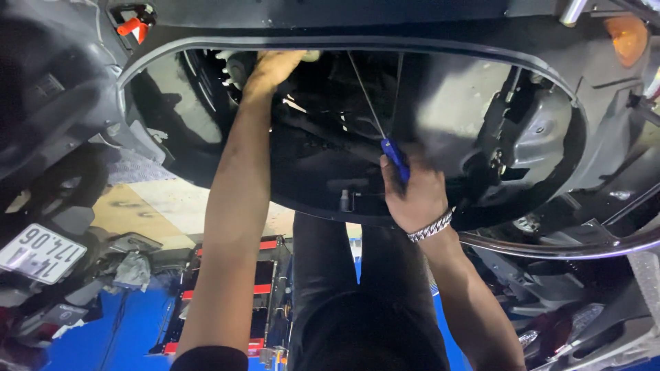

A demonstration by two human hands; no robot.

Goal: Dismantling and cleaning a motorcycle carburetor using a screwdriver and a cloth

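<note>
right hand [416, 196], bracelet at the wrist, wrapped tight round the blue handle of a long thin screwdriver [394, 159], shaft running up and left deep into the open scooter body [344, 42]. left hand [273, 69] reaching way further in, up near the top edge of the opening, fingers curled over something pale [234, 69], maybe a rag or a bit of plastic, honestly can't tell, and can't tell either whether actually gripping it or just pressing on it. looks like mid-job rather than near the end: seat bucket or cover already off, guts of the bay exposed, tool tip buried in there working at some fastener or clip, nothing lifted free yet as far as visible. hard to say what's left since the screwdriver's tip disappears into the dark clutter of cables and frame. lots of motion blur on the grey inner panel [467, 103] to the right. further out, chrome grab rail [550, 247] at the lower right, orange indicator lens [629, 38] top right, red-and-black lift stand [261, 275] on blue floor [89, 336] below, white number plate [40, 253] at the left, cut off by the frame edge.
</note>
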